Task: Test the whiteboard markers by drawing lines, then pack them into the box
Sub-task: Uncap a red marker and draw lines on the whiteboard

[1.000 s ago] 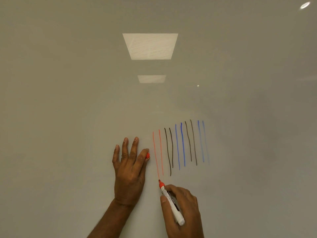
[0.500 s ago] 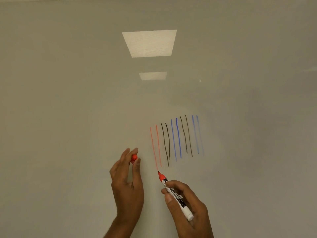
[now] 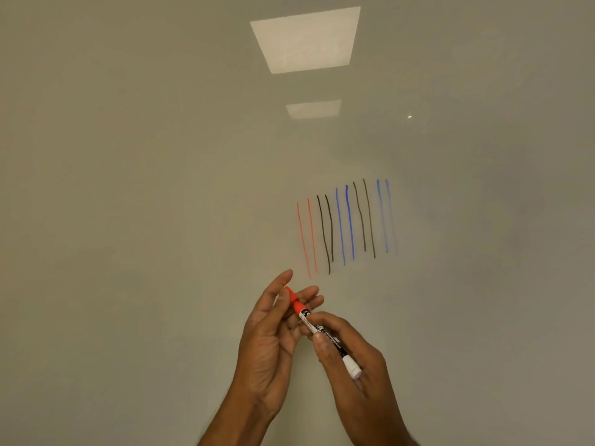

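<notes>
Whiteboard [image 3: 161, 188] fills everything ahead of the person, a dull grey-white sheet with a soft shine. Low down in front of it, the red marker [image 3: 335, 346] is held between the two hands. The right hand [image 3: 357, 381] has thumb and fingers curled round its white, black-labelled barrel, and the white tail end sticks out past the knuckles towards the wrist. The marker slants up and away from that grip towards the left hand [image 3: 267, 346].

At the far end of the marker sits the red cap [image 3: 293, 297], pinched at the fingertips of the left hand, whose palm is turned towards the right hand and whose forefinger stands up above the others. Cap and marker meet in one red length, and from where I stand I cannot tell whether the cap is pushed fully home. The fingers of both hands touch around that joint, clear of the board.

Just above the grip and slightly to its right, pairs of upright strokes are drawn on the board: two red lines [image 3: 312, 235] nearest the cap, then two black lines [image 3: 323, 235], two blue lines [image 3: 350, 223], two more dark lines [image 3: 369, 217] and two fainter blue lines [image 3: 382, 217] farthest off. Well above those, a large reflected ceiling panel [image 3: 306, 40] shows pale, with a smaller one [image 3: 314, 108] beneath it.
</notes>
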`<action>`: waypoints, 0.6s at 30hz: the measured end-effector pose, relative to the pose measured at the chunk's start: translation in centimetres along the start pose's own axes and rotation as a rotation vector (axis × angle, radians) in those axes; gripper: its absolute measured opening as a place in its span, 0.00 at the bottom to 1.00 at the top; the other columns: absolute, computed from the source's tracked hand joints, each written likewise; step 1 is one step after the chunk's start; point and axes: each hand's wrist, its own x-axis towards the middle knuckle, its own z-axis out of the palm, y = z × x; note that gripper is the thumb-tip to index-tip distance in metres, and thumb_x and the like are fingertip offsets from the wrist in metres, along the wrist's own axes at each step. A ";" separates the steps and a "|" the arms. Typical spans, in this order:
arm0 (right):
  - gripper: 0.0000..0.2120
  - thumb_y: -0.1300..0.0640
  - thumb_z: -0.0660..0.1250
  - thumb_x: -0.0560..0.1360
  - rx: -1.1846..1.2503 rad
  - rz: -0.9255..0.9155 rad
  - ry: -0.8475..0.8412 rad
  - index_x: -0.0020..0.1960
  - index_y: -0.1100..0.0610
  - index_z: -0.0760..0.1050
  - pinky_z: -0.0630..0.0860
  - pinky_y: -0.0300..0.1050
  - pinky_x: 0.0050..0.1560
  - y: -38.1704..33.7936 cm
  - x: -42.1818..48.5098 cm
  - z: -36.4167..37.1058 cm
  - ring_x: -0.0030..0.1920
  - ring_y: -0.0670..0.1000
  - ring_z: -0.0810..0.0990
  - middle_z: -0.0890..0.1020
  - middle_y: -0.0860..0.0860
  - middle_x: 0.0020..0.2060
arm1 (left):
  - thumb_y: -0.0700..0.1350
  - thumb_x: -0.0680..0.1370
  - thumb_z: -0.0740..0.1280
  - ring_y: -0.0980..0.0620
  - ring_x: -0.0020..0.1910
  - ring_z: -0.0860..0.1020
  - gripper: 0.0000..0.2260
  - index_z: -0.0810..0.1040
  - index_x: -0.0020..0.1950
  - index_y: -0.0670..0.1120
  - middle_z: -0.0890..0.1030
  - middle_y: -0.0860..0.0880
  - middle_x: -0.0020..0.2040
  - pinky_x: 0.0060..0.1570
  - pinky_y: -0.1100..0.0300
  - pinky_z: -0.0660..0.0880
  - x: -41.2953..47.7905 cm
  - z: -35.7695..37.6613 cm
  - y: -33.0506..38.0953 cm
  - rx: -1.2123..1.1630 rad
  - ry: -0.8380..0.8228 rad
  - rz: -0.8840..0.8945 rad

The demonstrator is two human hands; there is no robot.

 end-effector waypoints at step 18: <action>0.09 0.57 0.63 0.80 0.086 0.050 0.001 0.57 0.52 0.79 0.77 0.35 0.53 1.8 -1.6 0.4 0.55 0.47 0.82 0.84 0.45 0.50 | 0.41 0.82 0.63 0.38 0.55 0.84 0.11 0.78 0.64 0.42 0.83 0.33 0.53 0.57 0.46 0.82 -1.9 -2.1 -2.7 -0.067 0.079 -0.032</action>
